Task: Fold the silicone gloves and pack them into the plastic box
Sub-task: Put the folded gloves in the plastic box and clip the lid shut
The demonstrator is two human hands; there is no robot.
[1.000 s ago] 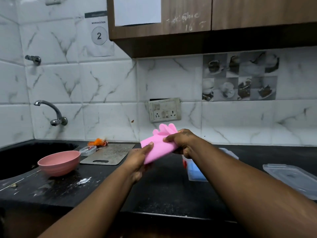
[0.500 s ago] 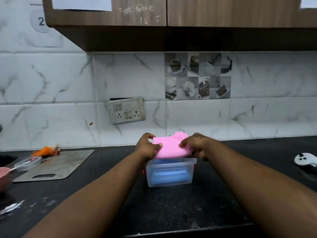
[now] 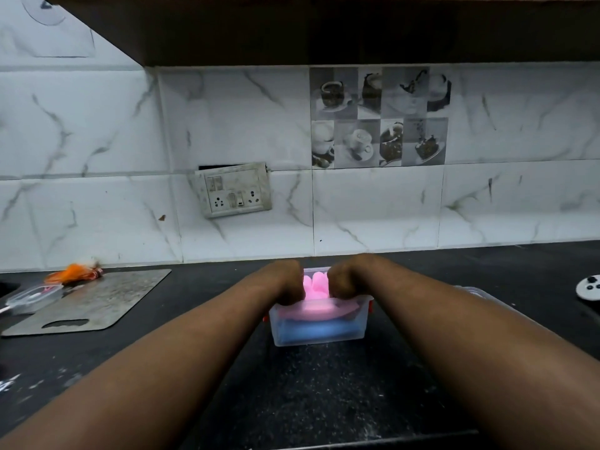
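A clear plastic box with red side clips stands on the black counter. Inside it a folded blue glove lies at the bottom, with the folded pink glove on top of it. My left hand and my right hand reach down into the box from its near side, fingers curled down onto the pink glove. The fingertips are hidden inside the box, behind the knuckles.
A metal cutting board lies to the left, with a small clear container and orange scraps beside it. A clear lid peeks from behind my right forearm. A white controller sits far right. A wall socket is behind.
Both hands have lowered the folded pink glove from above the box down into it, onto the blue glove. The camera has tilted and moved closer.
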